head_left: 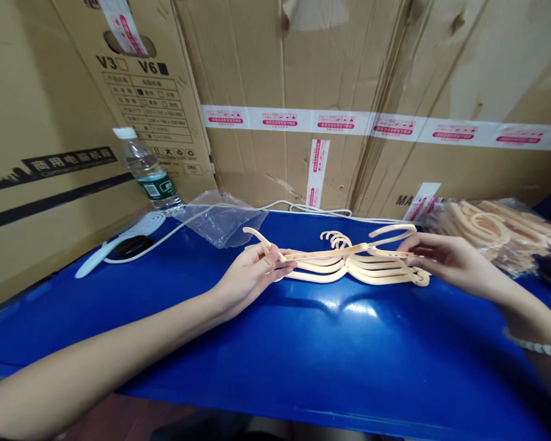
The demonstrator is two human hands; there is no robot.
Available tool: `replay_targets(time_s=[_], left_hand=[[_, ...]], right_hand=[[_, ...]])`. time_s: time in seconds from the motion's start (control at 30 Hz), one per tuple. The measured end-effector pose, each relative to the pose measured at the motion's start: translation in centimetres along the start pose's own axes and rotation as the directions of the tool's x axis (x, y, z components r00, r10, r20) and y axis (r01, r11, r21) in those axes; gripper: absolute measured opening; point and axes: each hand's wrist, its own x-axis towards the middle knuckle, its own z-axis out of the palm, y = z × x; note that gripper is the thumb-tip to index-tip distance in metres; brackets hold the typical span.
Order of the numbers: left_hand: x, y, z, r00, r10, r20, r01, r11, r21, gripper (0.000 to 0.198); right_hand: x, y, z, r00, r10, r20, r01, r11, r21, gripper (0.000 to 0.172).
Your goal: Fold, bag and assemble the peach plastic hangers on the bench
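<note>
Both my hands grip a beige plastic clothes hanger [330,253], held above the blue table. My left hand [252,274] pinches its left end, where a curved arm sticks up past my fingers. At the other end, my right hand [445,257] has its fingers closed on the hanger near a second raised curved arm [392,231]. Just beneath lies a stack of similar beige hangers [376,272], their hooks [335,237] fanned out toward the back. The held hanger partly covers this stack.
A clear bag of beige hangers [496,233] lies at the right. Back left are a water bottle [149,171], crumpled clear plastic [223,220], a pale hairbrush [123,239], a black mouse-like object [133,246] and a white cable [321,212]. Cardboard boxes [275,165] wall the back and left.
</note>
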Motion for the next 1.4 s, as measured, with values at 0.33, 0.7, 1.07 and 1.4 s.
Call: replay_targets(time_s=[0.33, 0.7, 1.07, 1.4], left_hand=[[-0.1, -0.1, -0.4, 1.000, -0.013, -0.003, 0.014, 0.998, 0.065, 0.041], [-0.5, 0.1, -0.3, 0.974, 0.170, -0.152, -0.143, 0.975, 0.171, 0.050], [-0.3, 0.3, -0.2, 0.921, 0.302, -0.246, -0.244, 0.939, 0.241, 0.051], [-4.3, -1.2, 0.7, 0.750, 0.285, 0.598, -0.662, 0.296, 0.689, 0.015]], right_hand=[[-0.2, 0.6, -0.1, 0.998, -0.066, 0.004, 0.066, 0.997, -0.044, 0.027], [-0.2, -0.4, 1.5, 0.993, -0.029, 0.111, 0.037, 0.997, -0.066, 0.028], [-0.6, -1.7, 1.9, 0.989, 0.057, 0.138, -0.076, 0.988, 0.131, 0.034], [-0.4, -1.6, -0.1, 0.983, 0.099, 0.152, -0.123, 0.980, 0.158, 0.034]])
